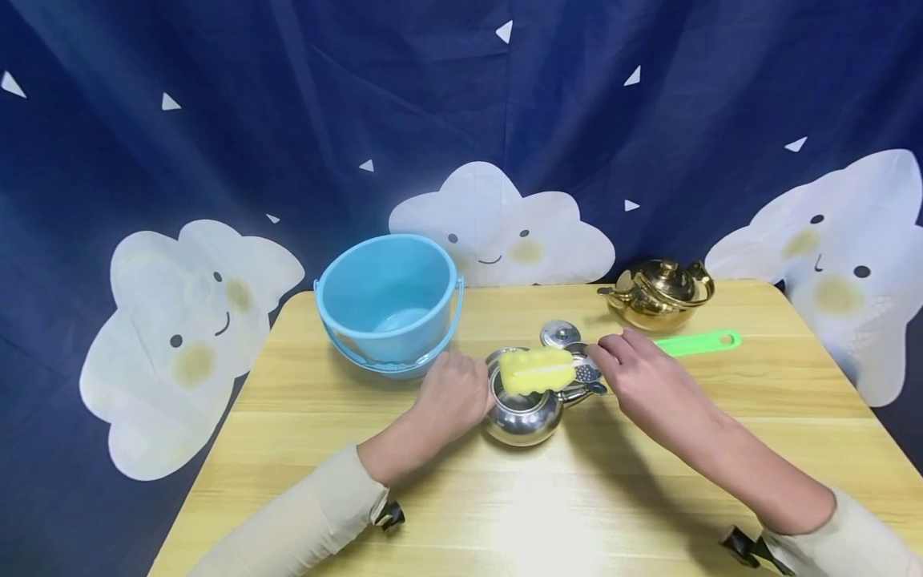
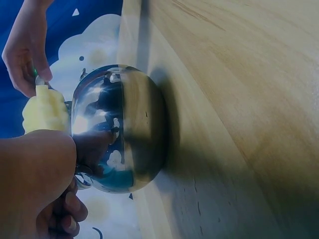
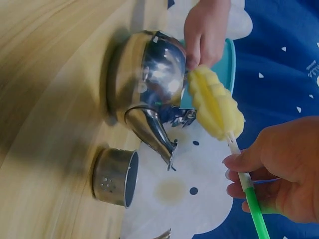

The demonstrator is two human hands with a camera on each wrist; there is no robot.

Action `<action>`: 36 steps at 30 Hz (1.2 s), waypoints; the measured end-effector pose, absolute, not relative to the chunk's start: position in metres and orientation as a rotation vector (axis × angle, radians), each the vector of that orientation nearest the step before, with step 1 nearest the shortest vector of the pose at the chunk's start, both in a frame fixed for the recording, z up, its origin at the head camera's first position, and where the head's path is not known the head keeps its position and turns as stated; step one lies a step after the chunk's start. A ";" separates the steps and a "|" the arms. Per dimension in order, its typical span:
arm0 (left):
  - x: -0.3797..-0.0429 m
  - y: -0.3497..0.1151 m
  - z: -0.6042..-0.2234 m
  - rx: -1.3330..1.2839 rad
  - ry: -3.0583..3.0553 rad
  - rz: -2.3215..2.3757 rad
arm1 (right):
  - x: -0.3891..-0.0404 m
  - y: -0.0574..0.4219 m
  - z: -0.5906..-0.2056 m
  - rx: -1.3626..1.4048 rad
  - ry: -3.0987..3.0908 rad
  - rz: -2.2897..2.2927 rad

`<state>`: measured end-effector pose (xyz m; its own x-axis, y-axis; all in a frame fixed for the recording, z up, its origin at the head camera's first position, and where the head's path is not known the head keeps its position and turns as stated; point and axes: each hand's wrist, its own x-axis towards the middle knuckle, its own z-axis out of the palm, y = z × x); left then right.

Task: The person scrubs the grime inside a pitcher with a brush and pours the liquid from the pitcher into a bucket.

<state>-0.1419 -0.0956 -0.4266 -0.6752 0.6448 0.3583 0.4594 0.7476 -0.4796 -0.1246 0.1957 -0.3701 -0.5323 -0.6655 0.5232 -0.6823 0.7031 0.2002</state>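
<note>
A round steel teapot (image 1: pixel 522 425) stands lidless on the table, its spout pointing right. My left hand (image 1: pixel 454 393) grips it by the handle side, with curled fingers showing in the left wrist view. In my right hand (image 1: pixel 645 377) is a bottle brush with a yellow sponge head (image 3: pixel 217 102) and a green handle (image 1: pixel 699 343). Thumb and fingers pinch its white shaft just behind the sponge. The sponge lies sideways over the teapot's open mouth in the head view. Near the spout sits a perforated steel strainer (image 3: pixel 112 177), partly hidden by the right hand in the head view.
A steel lid (image 1: pixel 560 332) lies behind the teapot. The light blue bucket (image 1: pixel 389 308) stands at the back left, handle hanging in front. At the back right is a gold teapot (image 1: pixel 658 296) with its lid on. A dark blue cloud-print curtain (image 1: pixel 461 96) hangs behind the table.
</note>
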 end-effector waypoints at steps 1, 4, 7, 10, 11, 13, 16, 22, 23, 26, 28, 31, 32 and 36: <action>-0.142 -0.095 -0.427 -0.833 -2.436 0.484 | -0.124 0.195 -0.369 1.031 -2.328 0.022; -0.142 -0.095 -0.427 -0.835 -2.446 0.489 | -0.124 0.194 -0.366 1.050 -2.316 -0.029; -0.142 -0.095 -0.427 -0.836 -2.455 0.507 | -0.124 0.192 -0.363 1.068 -2.300 -0.077; -0.143 -0.095 -0.427 -0.844 -2.465 0.506 | -0.124 0.188 -0.360 1.081 -2.274 -0.117; -0.143 -0.095 -0.427 -0.846 -2.467 0.507 | -0.124 0.187 -0.359 1.083 -2.265 -0.132; -0.143 -0.095 -0.427 -0.850 -2.474 0.503 | -0.123 0.184 -0.358 1.091 -2.248 -0.165; -0.143 -0.095 -0.427 -0.849 -2.482 0.509 | -0.122 0.179 -0.354 1.101 -2.227 -0.229; -0.142 -0.095 -0.427 -0.843 -2.489 0.521 | -0.123 0.166 -0.351 1.147 -2.184 -0.345; -0.142 -0.095 -0.427 -0.844 -2.487 0.521 | -0.123 0.164 -0.351 1.151 -2.171 -0.356; -0.142 -0.095 -0.427 -0.845 -2.478 0.522 | -0.126 0.158 -0.352 1.168 -2.137 -0.390; -0.142 -0.095 -0.427 -0.842 -2.469 0.517 | -0.128 0.155 -0.352 1.188 -2.115 -0.420; -0.142 -0.095 -0.427 -0.835 -2.455 0.506 | -0.130 0.150 -0.353 1.228 -2.087 -0.461; -0.142 -0.096 -0.427 -0.834 -2.451 0.501 | -0.131 0.148 -0.354 1.238 -2.076 -0.475; -0.142 -0.096 -0.429 -0.836 -2.441 0.492 | -0.134 0.140 -0.357 1.269 -2.039 -0.519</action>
<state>-0.1423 -0.0956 -0.4287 -0.6809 0.6454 0.3461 0.4610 0.7450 -0.4822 -0.1340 0.1402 -0.3566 -0.3016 -0.8942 0.3309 -0.6271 0.4474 0.6376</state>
